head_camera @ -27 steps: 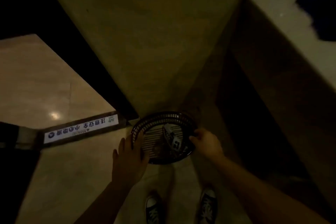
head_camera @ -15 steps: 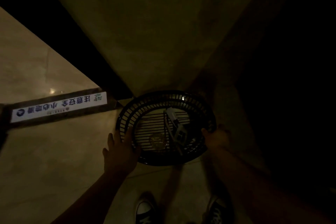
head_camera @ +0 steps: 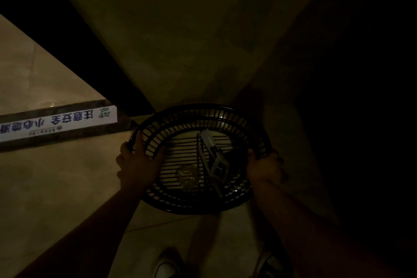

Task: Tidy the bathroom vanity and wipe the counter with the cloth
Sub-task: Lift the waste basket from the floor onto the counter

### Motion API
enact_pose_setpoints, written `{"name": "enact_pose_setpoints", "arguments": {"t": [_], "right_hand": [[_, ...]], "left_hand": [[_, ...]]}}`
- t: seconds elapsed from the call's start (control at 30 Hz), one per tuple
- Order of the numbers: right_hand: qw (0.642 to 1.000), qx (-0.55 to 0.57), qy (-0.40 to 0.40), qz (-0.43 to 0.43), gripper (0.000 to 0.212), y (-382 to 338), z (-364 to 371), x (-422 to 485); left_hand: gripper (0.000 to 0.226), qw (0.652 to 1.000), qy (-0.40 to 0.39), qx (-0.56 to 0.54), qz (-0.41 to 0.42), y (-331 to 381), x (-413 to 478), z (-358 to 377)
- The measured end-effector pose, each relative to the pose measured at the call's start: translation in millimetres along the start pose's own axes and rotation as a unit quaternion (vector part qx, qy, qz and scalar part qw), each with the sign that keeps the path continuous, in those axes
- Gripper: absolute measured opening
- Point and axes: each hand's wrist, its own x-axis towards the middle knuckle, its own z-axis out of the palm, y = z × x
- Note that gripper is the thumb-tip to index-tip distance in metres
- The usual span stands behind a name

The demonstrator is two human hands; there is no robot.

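The basket, a round black one of slotted plastic, is held between both hands in front of the person, and it seems to be lifted a little above the floor, though the picture is too dark to be sure. The left hand grasps the left rim, with its fingers laid over the slotted wall. The right hand is curled round the right rim. Inside the basket lie a long white box to the right of the middle and a small round glass thing near the front. I judge the basket light and stiff, but the open slats can flex. The rim on two opposite sides is the good place to hold, as now. The glass thing is probably fragile and can roll, so the basket should be kept level. To the left of the basket a white strip on the floor reads, upside down, 注意安全 小心地滑. The small line under it is too small to read, and the print on the box is too dark. Below the basket the shoes are seen
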Motion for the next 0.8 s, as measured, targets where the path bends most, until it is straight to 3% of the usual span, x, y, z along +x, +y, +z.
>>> {"name": "enact_pose_setpoints", "arguments": {"t": [0.37,0.63,0.8], "right_hand": [[0.999,0.005,0.026,-0.019,0.079,-14,-74,-48],[0.998,0.002,0.013,-0.057,0.076,-57,-190,-151],[0.993,-0.024,0.035,-0.108,0.070,-101,-274,-228]], "left_hand": [[0.089,0.998,-0.001,0.010,-0.062,19,-60,-62],[0.098,0.997,0.002,0.051,-0.060,50,-150,-189],[0.088,0.996,0.032,0.042,-0.071,82,-207,-289]]}}
